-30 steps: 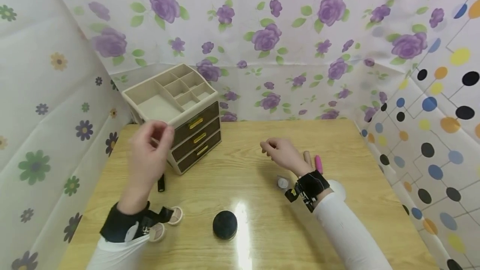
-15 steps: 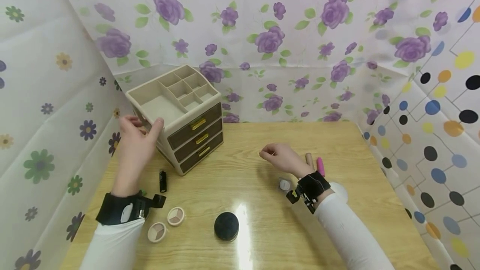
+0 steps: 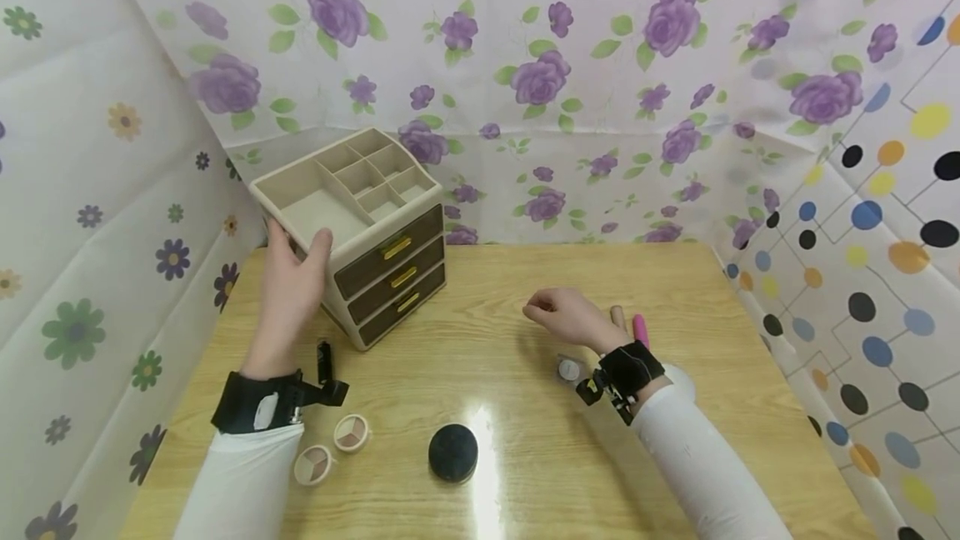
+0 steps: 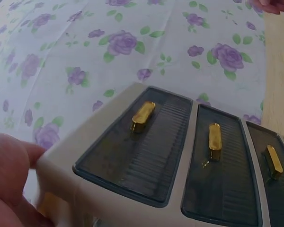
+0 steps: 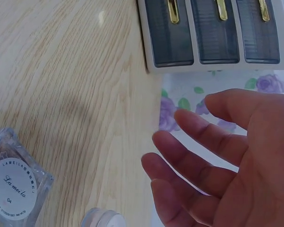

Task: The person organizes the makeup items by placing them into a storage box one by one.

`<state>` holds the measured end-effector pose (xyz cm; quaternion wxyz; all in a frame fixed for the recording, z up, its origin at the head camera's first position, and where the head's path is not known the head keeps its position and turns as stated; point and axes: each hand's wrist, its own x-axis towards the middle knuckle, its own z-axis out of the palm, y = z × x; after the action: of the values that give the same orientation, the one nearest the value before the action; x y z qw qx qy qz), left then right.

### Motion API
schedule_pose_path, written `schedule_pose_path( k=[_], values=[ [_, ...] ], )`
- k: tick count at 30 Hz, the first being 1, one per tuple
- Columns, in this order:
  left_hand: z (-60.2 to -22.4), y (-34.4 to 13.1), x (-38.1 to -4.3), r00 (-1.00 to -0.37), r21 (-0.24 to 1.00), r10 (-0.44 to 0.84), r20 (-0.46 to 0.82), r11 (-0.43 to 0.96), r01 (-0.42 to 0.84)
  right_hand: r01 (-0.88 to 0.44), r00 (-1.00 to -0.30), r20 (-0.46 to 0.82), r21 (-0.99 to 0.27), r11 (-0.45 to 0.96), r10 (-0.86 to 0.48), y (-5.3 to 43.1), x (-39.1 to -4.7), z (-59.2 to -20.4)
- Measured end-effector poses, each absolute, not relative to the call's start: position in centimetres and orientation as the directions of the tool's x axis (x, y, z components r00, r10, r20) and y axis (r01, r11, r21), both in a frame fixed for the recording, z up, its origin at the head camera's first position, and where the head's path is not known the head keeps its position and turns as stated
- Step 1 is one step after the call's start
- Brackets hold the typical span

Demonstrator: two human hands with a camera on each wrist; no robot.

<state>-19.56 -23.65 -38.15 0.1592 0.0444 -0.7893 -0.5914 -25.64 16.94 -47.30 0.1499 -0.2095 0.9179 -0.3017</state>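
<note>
A cream makeup organizer (image 3: 345,223) with several compartments on top and three dark drawers with gold handles stands at the back left of the table. My left hand (image 3: 292,282) grips its front left corner, thumb at the top rim and fingers along the left side. In the left wrist view, part of that hand (image 4: 9,179) meets the organizer's edge (image 4: 61,156). Over the table to the right, my right hand (image 3: 566,315) hangs with loosely curled fingers and holds nothing. A clear pot with a white label (image 5: 14,184) lies near it.
Two small round three-tone eyeshadow palettes (image 3: 351,433) lie at the front left, by a black tube (image 3: 324,361). A round black-lidded container (image 3: 453,452) sits front centre. Tan (image 3: 618,317) and pink (image 3: 640,329) tubes and a white round item (image 3: 680,382) are around my right wrist.
My left hand first moved left beside the organizer, then came in against its front left corner and took hold. The right hand has hardly moved.
</note>
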Motion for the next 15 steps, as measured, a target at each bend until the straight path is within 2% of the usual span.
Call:
schedule_pose_path(
  k=[7,15],
  values=[
    [-37.7,-23.9,-19.9,-0.94,0.943,-0.31,0.145,0.332,0.036,-0.28,-0.859,-0.18,-0.619,0.734,-0.479,17.2,-25.8,-47.6],
    [-37.5,-24.8,-20.3,-0.97,0.941,-0.215,0.112,0.338,0.033,-0.27,-0.856,-0.206,-0.605,0.749,-0.475,18.0,-25.8,-47.7]
  ],
)
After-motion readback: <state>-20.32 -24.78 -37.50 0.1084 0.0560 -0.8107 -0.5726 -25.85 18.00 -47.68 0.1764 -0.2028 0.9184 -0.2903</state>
